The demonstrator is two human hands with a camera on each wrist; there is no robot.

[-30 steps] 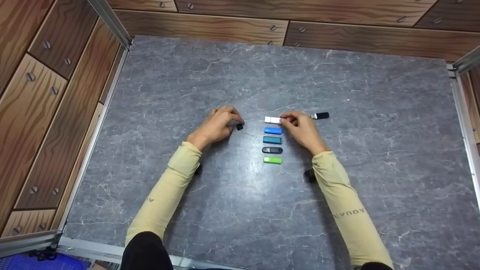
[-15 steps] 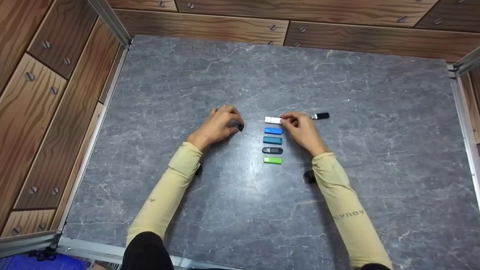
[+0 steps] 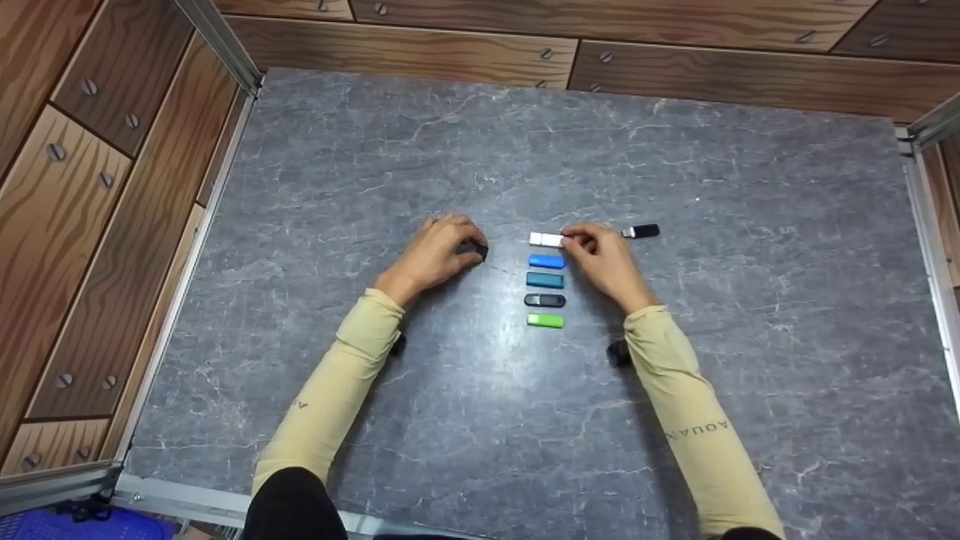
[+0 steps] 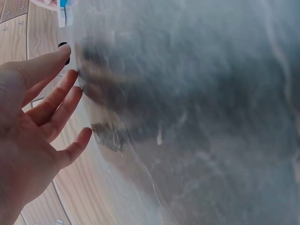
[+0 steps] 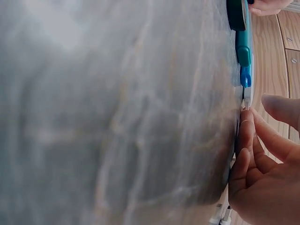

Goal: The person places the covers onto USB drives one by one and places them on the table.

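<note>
In the head view my left hand [image 3: 439,251] pinches a small black cap [image 3: 482,253] between thumb and fingertips, just above the tabletop. The left wrist view shows the cap [image 4: 67,60] mostly behind the thumb, with the other fingers extended. My right hand [image 3: 604,262] holds the right end of a white USB stick [image 3: 544,239] by its fingertips, covering that end. Below that stick lie a blue USB stick [image 3: 547,261], a teal one [image 3: 545,280], a dark one [image 3: 544,301] and a green one [image 3: 545,321], in a column.
An uncapped black USB stick [image 3: 646,231] lies right of my right hand, its metal plug pointing left. Wood-patterned panels [image 3: 405,56] border the grey marbled table [image 3: 487,450]. A blue basket [image 3: 90,525] sits below the table's near left corner.
The black cap has turned in my left fingers, and they have closed further around it. My right hand and the row of USB sticks stay where they were.
</note>
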